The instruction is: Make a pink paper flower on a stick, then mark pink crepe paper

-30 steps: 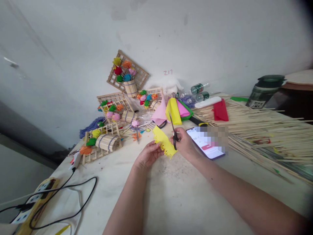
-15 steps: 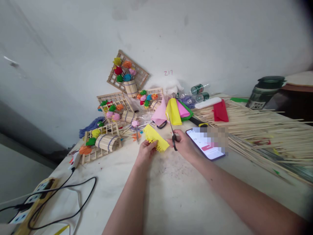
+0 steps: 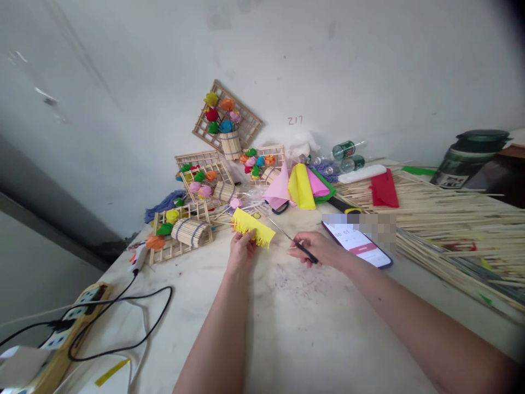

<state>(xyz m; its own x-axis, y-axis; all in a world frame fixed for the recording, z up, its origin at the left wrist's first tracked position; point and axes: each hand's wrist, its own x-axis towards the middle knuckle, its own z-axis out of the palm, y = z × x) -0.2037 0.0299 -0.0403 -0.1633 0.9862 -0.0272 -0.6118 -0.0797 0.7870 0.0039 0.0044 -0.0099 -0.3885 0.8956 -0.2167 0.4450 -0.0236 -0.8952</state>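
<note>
My left hand [image 3: 241,250] pinches a folded strip of yellow paper [image 3: 253,227] with a fringed cut edge, held just above the white table [image 3: 311,323]. A short gap to the right, my right hand [image 3: 320,249] grips black-handled scissors [image 3: 292,239]; their thin blades point up and left toward the strip without touching it. A phone [image 3: 361,243] with a lit screen lies flat just behind my right hand.
Stick frames with paper flowers [image 3: 184,230] lean by the wall at the back left. Folded pink, yellow and green paper sheets [image 3: 301,186], a red sheet [image 3: 384,189], a wide heap of thin sticks [image 3: 451,219], two bottles [image 3: 348,155] and a dark jar [image 3: 467,158] fill the back. A power strip [image 3: 69,323] with black cables sits front left.
My left hand carried the yellow strip left and away from the scissors. My right hand lowered the scissors and tipped the blades flatter. The view shifted slightly.
</note>
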